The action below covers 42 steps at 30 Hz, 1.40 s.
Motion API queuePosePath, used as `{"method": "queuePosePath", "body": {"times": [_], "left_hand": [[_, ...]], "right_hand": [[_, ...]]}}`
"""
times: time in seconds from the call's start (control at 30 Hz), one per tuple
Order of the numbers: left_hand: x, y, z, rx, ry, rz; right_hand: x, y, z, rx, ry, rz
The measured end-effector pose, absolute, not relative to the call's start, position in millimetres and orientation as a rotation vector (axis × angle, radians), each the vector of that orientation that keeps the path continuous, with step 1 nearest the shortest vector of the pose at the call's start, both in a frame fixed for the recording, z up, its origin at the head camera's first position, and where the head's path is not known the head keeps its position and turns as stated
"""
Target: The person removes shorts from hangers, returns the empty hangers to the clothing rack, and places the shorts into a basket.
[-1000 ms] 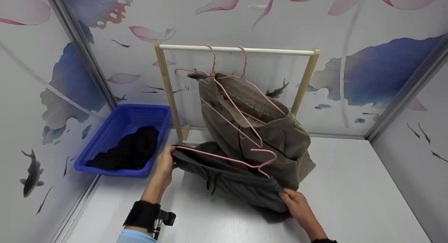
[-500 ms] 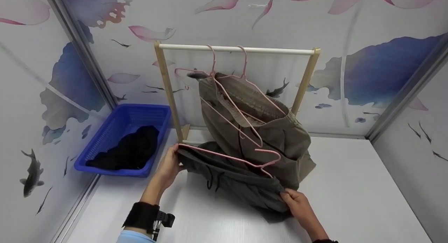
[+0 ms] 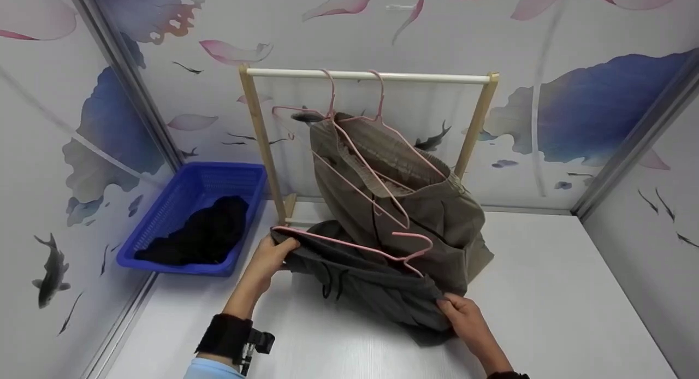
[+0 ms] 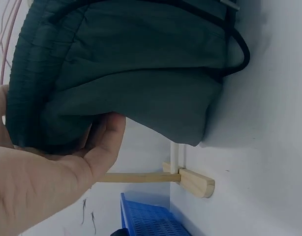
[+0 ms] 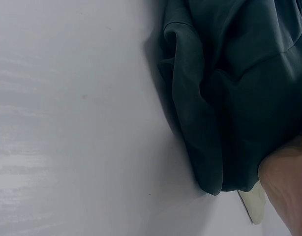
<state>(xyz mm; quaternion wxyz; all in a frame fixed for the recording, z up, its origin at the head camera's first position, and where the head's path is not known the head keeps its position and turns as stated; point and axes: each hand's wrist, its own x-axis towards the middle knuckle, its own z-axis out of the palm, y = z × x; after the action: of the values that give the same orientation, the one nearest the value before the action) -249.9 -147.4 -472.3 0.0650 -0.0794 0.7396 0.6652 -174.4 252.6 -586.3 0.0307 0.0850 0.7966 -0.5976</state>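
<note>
Dark grey bottoms (image 3: 377, 297) are stretched near us, waistband (image 4: 33, 73) pinched on the left by our left hand (image 3: 273, 256), on the right by our right hand (image 3: 464, 316). We've got a pink hanger (image 3: 382, 253) partly inside it. Farther: black cloth (image 3: 202, 234) in a blue basket (image 3: 191, 269) at left, then brown bottoms (image 3: 423, 212) hanging on a rack (image 3: 355, 75).

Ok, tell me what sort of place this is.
Probably a small booth for handling clothes: printed walls stand around a white tabletop, with a clothes rack, pink hangers and a blue basket.
</note>
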Motion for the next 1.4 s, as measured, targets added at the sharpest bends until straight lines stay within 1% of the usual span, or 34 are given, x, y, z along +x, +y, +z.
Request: {"method": "queuePosePath", "body": {"times": [0.3,0.53,0.7,0.8,1.03,1.4], "left_hand": [[-252.0,-143.0,-470.1,-0.393,2.593,1.71],[-253.0,-145.0,-472.6,-0.269,2.938,1.372],[-253.8,-139.0,-483.4,-0.17,3.024,1.169],[-253.4,-134.1,-489.6,-0.145,3.03,1.135],[-254.2,-131.2,-494.2,-0.194,2.992,1.193],[-253.6,-133.0,-500.5,-0.126,2.961,1.161]], "right_hand": [[-175.3,253.0,-587.4,0.254,2.461,-1.811],[-172.0,254.2,-582.4,0.23,2.441,-1.817],[-170.1,253.8,-581.8,0.223,2.432,-1.834],[-170.6,252.8,-584.1,0.209,2.411,-1.862],[-170.4,254.7,-589.6,0.252,2.446,-1.827],[-171.0,254.8,-590.6,0.263,2.46,-1.839]]}}
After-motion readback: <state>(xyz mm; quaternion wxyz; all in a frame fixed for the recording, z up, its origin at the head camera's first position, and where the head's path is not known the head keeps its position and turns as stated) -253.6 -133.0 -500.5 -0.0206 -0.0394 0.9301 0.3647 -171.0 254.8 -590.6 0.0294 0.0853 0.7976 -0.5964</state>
